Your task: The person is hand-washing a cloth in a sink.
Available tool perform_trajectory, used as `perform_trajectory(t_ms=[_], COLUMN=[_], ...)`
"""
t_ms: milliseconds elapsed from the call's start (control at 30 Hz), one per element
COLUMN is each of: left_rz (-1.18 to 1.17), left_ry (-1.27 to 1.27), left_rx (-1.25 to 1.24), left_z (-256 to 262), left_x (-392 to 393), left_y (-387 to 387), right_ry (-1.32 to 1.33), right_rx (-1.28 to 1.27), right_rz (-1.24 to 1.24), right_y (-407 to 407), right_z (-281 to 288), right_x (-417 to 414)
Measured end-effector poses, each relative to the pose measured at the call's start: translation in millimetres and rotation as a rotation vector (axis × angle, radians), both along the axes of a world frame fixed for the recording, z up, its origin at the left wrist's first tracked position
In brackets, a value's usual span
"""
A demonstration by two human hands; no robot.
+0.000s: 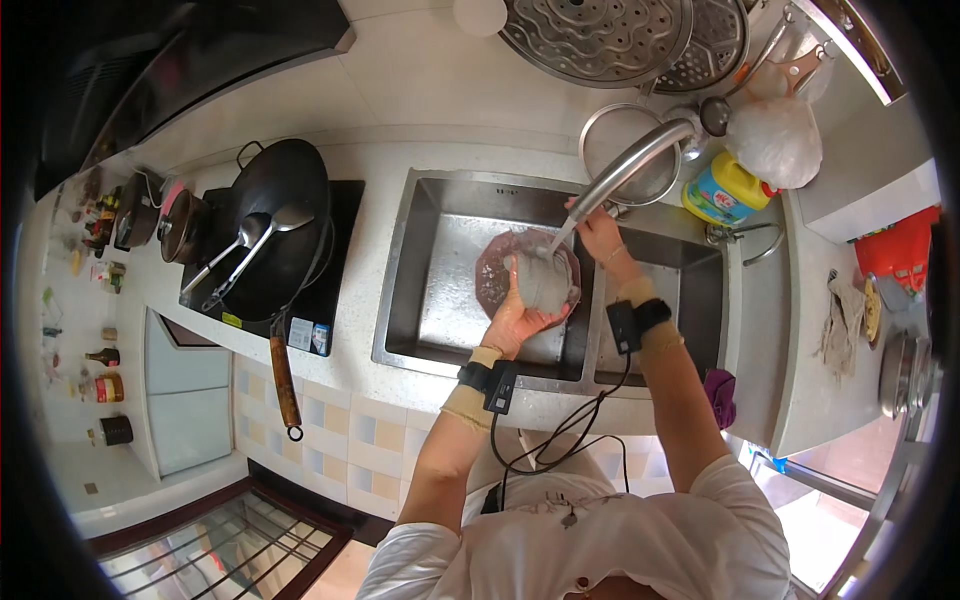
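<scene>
A pinkish, many-sided bowl (pixel 487 281) is in the larger left basin of the steel sink (pixel 450 315). My left hand (pixel 511 321) holds a pale, greyish rounded thing (pixel 541 281) at the bowl, thumb across its left side and fingers along its lower edge. Glare and water blur what it is. A stream runs onto it from the curved metal faucet (pixel 634 165). Behind the spout, my right hand (pixel 602 236) reaches to the faucet's base. Its fingertips are partly hidden, so I cannot tell whether they grip the handle.
Left of the sink, a black wok (pixel 281 180) with a metal ladle and spatula sits on the cooktop (pixel 349 217); its wooden handle (pixel 283 375) overhangs the counter. A strainer (pixel 600 139) and yellow detergent jug (pixel 727 184) stand behind. Cables (pixel 559 450) hang from both wrist devices.
</scene>
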State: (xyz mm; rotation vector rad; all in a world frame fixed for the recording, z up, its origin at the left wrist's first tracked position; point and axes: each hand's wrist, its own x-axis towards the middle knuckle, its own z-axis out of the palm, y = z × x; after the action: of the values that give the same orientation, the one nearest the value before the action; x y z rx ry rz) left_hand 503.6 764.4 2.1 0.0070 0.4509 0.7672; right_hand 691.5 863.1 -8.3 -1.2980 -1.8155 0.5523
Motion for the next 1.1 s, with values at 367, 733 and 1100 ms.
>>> perform_trajectory(t_ms=[367,733,1100], left_rz=[0.138,0.209,-0.109], left_ry=[-0.108,-0.213,0.389], left_rx=[0.091,-0.025,0.403], left_z=[11.4,37.8,38.9], left_x=[1.4,33.4,5.5], left_y=[12.3,-17.9,3.5], right_ry=[0.226,1.638,0.971], right_rx=[-0.346,-0.563,-0.885], right_rz=[-0.146,-0.161,0.161], right_y=[6.3,-104.7,-38.9], right_z=[21.9,-34.5,38.5], right_x=[10.1,-66.9,-42.6])
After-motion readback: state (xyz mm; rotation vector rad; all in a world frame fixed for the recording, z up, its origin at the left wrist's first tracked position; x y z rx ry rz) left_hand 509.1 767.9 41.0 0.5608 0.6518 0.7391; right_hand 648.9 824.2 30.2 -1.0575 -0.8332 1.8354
